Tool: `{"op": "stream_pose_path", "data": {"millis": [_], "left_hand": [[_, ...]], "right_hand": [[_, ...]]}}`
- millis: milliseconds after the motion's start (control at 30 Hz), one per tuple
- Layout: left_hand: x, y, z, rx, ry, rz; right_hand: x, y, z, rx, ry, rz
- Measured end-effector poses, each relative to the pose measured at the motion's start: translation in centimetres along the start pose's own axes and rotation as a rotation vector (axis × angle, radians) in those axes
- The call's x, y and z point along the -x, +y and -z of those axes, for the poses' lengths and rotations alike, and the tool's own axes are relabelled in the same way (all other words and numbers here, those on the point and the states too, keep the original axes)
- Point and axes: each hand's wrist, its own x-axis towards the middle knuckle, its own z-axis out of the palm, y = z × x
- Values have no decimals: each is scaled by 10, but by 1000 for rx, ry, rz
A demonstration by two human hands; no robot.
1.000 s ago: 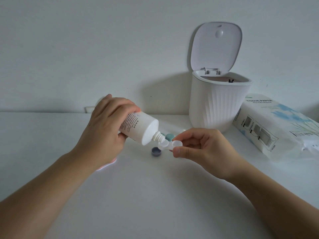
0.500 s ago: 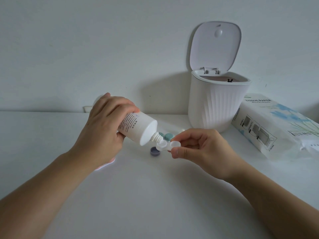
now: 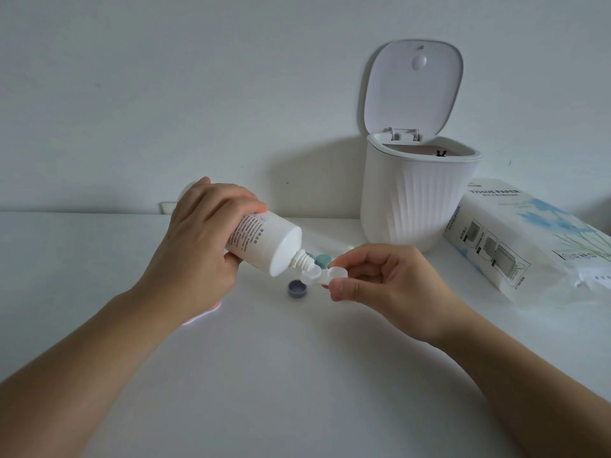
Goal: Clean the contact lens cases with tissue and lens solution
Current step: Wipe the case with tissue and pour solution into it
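- Two hands are engaged above the table (image 3: pixel 297 375): the left hand (image 3: pixel 201 252) is wrapped round the tilted solution bottle (image 3: pixel 264 241), and the right hand (image 3: pixel 390 279) pinches one end of the white lens case (image 3: pixel 325 275) between thumb and fingers.
- The bottle nozzle sits at the rim of the case's near well, touching or just short of it; the view is too small to tell, and no liquid can be made out.
- The case is held just above the table, in front of the open bin (image 3: pixel 416 200).
- A purple cap (image 3: pixel 297 289) and a teal cap (image 3: pixel 322 260) lie on the table beside it.
- The tissue pack (image 3: pixel 529 246) lies to the right, untouched.
- Recommended practice: keep the case level, squeeze gently, fill one well at a time, and avoid overflow onto the fingers.
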Motion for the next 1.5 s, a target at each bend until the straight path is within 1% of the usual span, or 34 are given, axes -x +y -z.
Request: {"op": "stream_pose_path", "data": {"millis": [733, 1033, 1500], "left_hand": [[-1, 1, 0, -26, 47, -20], [-1, 1, -1, -28, 54, -3], [2, 8, 4, 129, 25, 143]], "right_hand": [[0, 0, -2, -34, 11, 8], [-1, 2, -1, -9, 19, 3], [-2, 0, 0, -30, 44, 15]]}}
